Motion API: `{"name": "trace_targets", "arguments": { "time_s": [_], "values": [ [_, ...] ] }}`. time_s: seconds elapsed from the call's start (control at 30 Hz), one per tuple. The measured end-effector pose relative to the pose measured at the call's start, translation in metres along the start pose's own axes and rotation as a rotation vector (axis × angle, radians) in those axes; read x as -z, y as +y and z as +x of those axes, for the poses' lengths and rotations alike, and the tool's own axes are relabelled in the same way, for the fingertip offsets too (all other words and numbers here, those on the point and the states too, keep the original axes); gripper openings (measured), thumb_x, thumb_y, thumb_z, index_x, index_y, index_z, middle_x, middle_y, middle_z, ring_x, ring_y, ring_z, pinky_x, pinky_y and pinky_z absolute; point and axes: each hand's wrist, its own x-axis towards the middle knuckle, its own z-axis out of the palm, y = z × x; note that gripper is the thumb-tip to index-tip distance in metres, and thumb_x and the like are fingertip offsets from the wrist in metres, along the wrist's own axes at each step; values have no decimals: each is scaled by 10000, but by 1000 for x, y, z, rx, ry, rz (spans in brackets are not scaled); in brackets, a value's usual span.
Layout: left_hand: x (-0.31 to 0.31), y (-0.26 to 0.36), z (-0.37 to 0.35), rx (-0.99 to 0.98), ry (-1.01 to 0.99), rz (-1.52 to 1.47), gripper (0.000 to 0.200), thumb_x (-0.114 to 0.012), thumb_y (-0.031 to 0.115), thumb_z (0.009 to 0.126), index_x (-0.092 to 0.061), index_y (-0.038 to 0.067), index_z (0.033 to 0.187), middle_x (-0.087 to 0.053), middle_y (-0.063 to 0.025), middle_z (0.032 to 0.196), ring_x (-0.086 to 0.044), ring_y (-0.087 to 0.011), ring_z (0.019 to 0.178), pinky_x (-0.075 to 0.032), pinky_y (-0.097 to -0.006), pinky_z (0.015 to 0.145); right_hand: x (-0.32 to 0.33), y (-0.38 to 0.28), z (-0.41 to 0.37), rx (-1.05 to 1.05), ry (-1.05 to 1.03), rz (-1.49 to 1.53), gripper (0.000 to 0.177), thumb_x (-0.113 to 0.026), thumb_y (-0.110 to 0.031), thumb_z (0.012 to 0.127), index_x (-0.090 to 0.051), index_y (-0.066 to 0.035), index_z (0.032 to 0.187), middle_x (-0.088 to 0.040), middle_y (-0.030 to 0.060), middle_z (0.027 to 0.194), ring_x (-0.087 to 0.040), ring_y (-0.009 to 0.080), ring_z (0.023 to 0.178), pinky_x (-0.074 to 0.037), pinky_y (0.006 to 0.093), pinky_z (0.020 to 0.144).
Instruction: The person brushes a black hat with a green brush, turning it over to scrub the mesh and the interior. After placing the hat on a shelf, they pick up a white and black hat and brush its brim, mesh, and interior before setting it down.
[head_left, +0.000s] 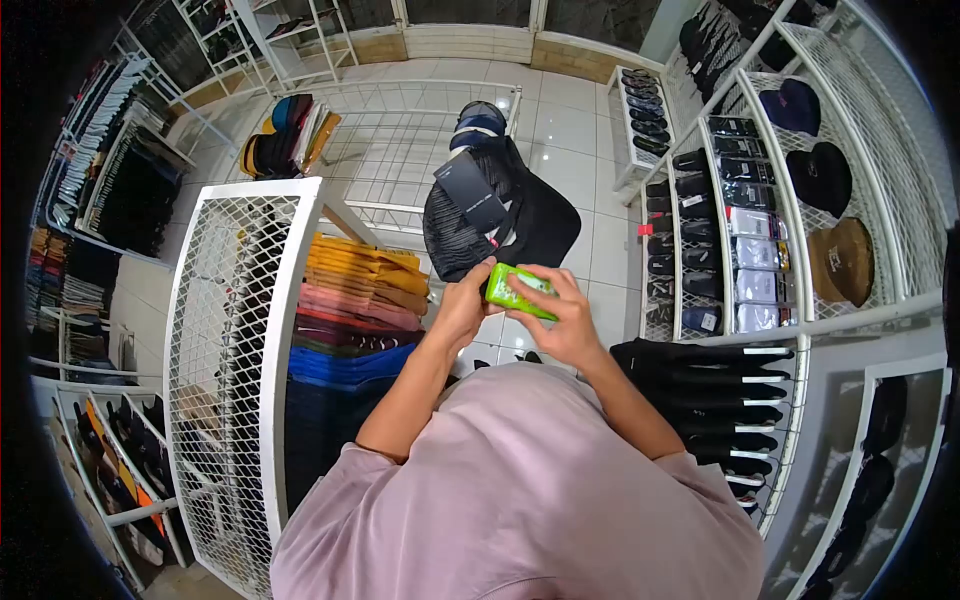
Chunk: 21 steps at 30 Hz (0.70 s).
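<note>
In front of my chest, both hands meet at a small bright green packet (522, 291) with white markings; its kind is not clear. My right hand (568, 318) is closed around its right side, fingers across the top. My left hand (461, 308) is closed at its left end, with the thumb against the edge and the other fingers mostly hidden. Just beyond the hands is a black cap (545, 215) with a mesh side and its brim toward the right. A dark hang tag (468, 190) lies over the cap. More caps (480, 122) line up behind it.
Folded clothes (355, 290) in yellow, red and blue are stacked at left behind a white mesh panel (280, 400). To the right stand shelves with packaged goods (755, 225) and hats (840, 260). Black garments (690, 400) hang close at my right.
</note>
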Motion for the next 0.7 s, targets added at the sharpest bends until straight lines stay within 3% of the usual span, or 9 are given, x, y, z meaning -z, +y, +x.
{"name": "trace_targets", "arguments": {
  "time_s": [0.03, 0.17, 0.3, 0.43, 0.5, 0.63, 0.7],
  "values": [
    [2, -2, -2, 34, 25, 13, 369, -600, 238, 1031, -633, -71, 1231, -707, -143, 1105, -741, -263, 926, -650, -369, 813, 6, 9, 0, 5, -21, 10, 494, -845, -107, 774, -745, -132, 1258, -652, 167, 1285, -619, 346, 1167, -486, 429, 1007],
    [-3, -1, -2, 21, -50, 50, 362, -618, 208, 1017, -621, -76, 1241, -695, -160, 1153, -742, -283, 920, -654, -401, 808, 23, 38, 24, -58, 317, -301, 578, -845, -81, 756, -699, -80, 1314, -651, 173, 1275, -606, 349, 1140, -492, 427, 973],
    [-4, 0, -10, -8, -50, 109, 354, -625, 166, 1007, -601, -41, 1294, -681, -146, 1186, -736, -263, 908, -666, -389, 758, 13, 29, 15, 38, 79, -163, 729, -850, -81, 747, -594, -50, 1430, -646, 175, 1238, -595, 363, 1138, -466, 430, 1013],
    [-10, 0, -20, -28, -68, 240, 369, -638, 181, 1008, -595, -33, 1306, -664, -118, 1220, -713, -228, 974, -666, -349, 741, 24, 54, 38, -58, 357, -298, 656, -826, -99, 787, -607, -40, 1402, -644, 172, 1247, -601, 367, 1085, -479, 455, 953],
    [-12, 2, -21, -88, -83, 236, 371, -643, 199, 1008, -609, -30, 1298, -667, -111, 1220, -706, -220, 1003, -662, -339, 743, 20, 49, 39, -33, 356, -328, 664, -831, -100, 784, -605, -43, 1406, -647, 178, 1243, -613, 361, 1099, -485, 437, 972],
    [14, 12, -7, -163, 43, 214, 366, -628, 236, 1020, -633, -31, 1270, -679, -110, 1166, -700, -203, 1000, -659, -338, 754, -12, 13, -8, -99, 36, -10, 681, -847, -138, 782, -605, -55, 1413, -647, 177, 1269, -605, 369, 1179, -474, 435, 1032],
    [21, 27, -18, 69, 166, 374, 381, -640, 246, 1014, -623, -23, 1283, -673, -114, 1173, -697, -199, 982, -659, -330, 747, -9, 5, -12, -62, -62, 50, 688, -846, -127, 776, -604, -63, 1417, -646, 172, 1285, -606, 362, 1192, -471, 431, 1045]
  ]
}}
